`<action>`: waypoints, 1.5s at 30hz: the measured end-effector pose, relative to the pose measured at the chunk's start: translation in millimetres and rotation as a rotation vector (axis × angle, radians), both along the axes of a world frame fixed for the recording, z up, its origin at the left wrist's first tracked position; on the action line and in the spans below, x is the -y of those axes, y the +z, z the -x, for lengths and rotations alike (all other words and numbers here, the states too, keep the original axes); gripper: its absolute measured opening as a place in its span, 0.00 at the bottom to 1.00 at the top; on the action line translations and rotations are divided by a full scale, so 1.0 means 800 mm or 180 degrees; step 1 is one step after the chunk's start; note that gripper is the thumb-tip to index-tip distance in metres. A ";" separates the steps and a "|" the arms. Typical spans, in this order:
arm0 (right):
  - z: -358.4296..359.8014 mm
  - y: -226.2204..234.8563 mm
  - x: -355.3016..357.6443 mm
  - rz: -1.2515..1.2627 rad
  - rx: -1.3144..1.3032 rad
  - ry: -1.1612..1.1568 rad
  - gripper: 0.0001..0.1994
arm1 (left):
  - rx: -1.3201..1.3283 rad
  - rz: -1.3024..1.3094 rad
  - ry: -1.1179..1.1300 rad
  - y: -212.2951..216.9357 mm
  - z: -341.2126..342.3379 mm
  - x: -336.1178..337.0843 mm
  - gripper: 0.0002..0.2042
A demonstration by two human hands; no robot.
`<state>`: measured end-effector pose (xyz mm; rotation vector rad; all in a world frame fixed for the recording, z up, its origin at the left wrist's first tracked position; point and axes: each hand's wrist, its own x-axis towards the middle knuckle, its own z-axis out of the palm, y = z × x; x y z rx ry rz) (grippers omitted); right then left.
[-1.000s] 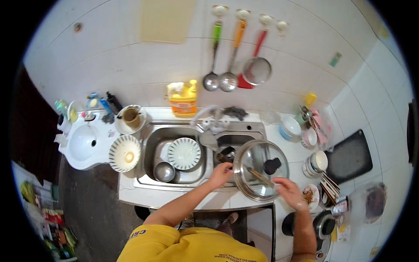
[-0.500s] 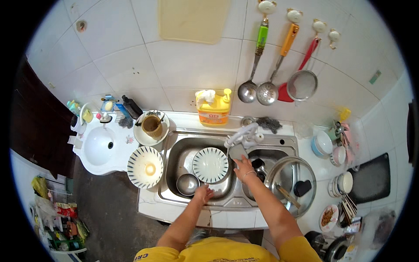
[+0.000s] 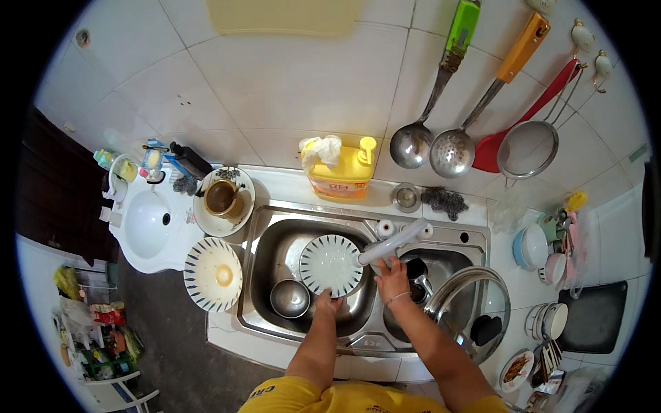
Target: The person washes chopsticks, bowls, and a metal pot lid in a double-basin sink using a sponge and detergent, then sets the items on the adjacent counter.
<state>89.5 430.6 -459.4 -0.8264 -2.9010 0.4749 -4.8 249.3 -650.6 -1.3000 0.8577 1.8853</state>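
In the left sink basin, a white plate with dark dashes round its rim (image 3: 331,265) lies under the faucet (image 3: 392,244). The fingers of my left hand (image 3: 329,301) close on the plate's near edge. My right hand (image 3: 394,281) is just beside the faucet spout, above the divider between the basins. Its fingers bend round a grey pad, mostly hidden by the hand and spout. A small steel bowl (image 3: 290,299) sits in the same basin, left of my left hand.
Left of the sink stand a dashed bowl (image 3: 213,275) and a plate holding a brown cup (image 3: 224,198). Behind is a yellow jug (image 3: 339,168). A glass lid (image 3: 475,310) overlaps the right basin. Ladles (image 3: 412,144) and a strainer (image 3: 528,149) hang on the wall.
My left hand has moved from beside the steel bowl to the plate's near edge and taken hold of it. My right hand has drawn slightly nearer to me. The view has shifted.
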 end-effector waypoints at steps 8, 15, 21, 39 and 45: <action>0.002 -0.009 -0.002 -0.0150 -0.0222 -0.0039 0.22 | -0.0736 0.0814 -0.0621 0.094 0.004 -0.023 0.17; 0.014 0.007 -0.023 -0.0020 0.0004 0.0131 0.08 | -0.1027 0.0894 -0.1896 0.097 0.045 0.014 0.14; 0.023 0.030 0.052 0.0955 -0.0772 0.0398 0.09 | -0.1439 0.1018 -0.2345 0.191 0.046 0.050 0.10; 0.038 0.067 0.127 0.1740 -0.0210 -0.0092 0.15 | -0.1633 -0.0140 -0.1664 0.313 0.097 0.106 0.30; 0.015 0.062 0.114 0.3952 -0.1369 -0.1526 0.13 | -0.1634 -0.0075 0.0351 0.279 0.141 0.231 0.24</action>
